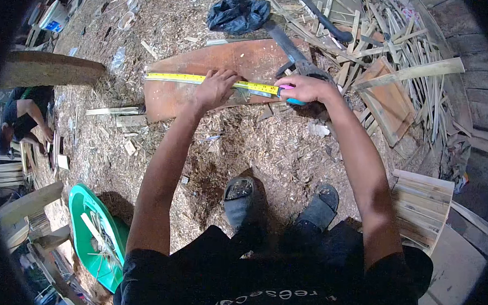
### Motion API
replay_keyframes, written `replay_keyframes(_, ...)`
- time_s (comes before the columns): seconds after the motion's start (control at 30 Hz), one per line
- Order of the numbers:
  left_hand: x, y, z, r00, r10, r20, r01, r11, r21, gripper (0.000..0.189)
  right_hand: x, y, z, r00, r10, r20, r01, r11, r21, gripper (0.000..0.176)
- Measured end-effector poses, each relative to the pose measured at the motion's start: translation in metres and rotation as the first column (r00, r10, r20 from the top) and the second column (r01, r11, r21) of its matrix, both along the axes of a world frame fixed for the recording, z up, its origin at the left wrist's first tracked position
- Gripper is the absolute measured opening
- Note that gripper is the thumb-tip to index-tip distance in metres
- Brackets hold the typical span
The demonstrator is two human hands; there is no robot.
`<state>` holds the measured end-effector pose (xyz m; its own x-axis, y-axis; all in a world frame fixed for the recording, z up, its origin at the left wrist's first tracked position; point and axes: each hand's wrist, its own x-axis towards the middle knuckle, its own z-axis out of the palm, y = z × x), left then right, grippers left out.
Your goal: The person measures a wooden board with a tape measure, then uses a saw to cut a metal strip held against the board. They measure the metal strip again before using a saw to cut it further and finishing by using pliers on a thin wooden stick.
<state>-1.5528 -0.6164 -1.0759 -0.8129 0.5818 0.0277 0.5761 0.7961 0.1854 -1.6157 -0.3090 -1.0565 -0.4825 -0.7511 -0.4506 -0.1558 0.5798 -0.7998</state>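
Observation:
A yellow tape measure blade [176, 77] stretches across a reddish-brown wooden board [164, 101] lying on the ground. My right hand [308, 90] is wrapped round the tape measure's pink and blue case at the board's right part. My left hand [218, 87] rests over the middle of the blade, fingers pointing up and to the right, fingertips on or just beside the tape. Under the blade there is a thin, pale strip along the board. Close to my right hand, a dark metal tool or bar [285, 44] lies across the board.
A black plastic bag [238, 14] lies beyond the board. Wood strips [419, 68] and a wooden panel [387, 99] are piled at right. A green basin [77, 221] with scraps stands lower left. Another person's arm [33, 111] shows at far left. Stacked slats [420, 208] sit lower right.

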Motion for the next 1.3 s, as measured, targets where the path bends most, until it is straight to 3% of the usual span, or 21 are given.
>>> replay_keyframes(0.07,0.000,-0.001,-0.001,1.000,0.002,-0.018,-0.002,1.000,0.016,0.039,0.001,0.004,0.000,0.997,-0.019,0.079,0.021,0.999,-0.026,0.038)
replay_keyframes(0.27,0.003,0.000,0.002,0.999,0.038,0.026,-0.038,0.999,0.033,0.038,0.008,0.006,-0.004,0.986,0.027,-0.165,-0.030,0.999,-0.011,0.048)
replay_keyframes(0.47,0.002,0.000,0.000,1.000,0.015,-0.005,-0.015,0.997,0.074,0.037,0.015,0.009,0.009,0.993,0.007,-0.120,-0.002,0.999,0.044,0.052)
replay_keyframes(0.57,0.002,0.000,0.002,0.999,0.033,0.003,-0.033,0.997,0.076,0.037,0.016,0.012,0.000,0.988,-0.002,-0.155,-0.001,1.000,-0.016,0.053)
replay_keyframes(1.3,0.000,0.000,0.004,0.996,0.065,0.053,-0.070,0.992,0.109,0.039,0.017,0.012,-0.005,0.981,-0.057,-0.184,0.054,0.998,-0.017,0.056)
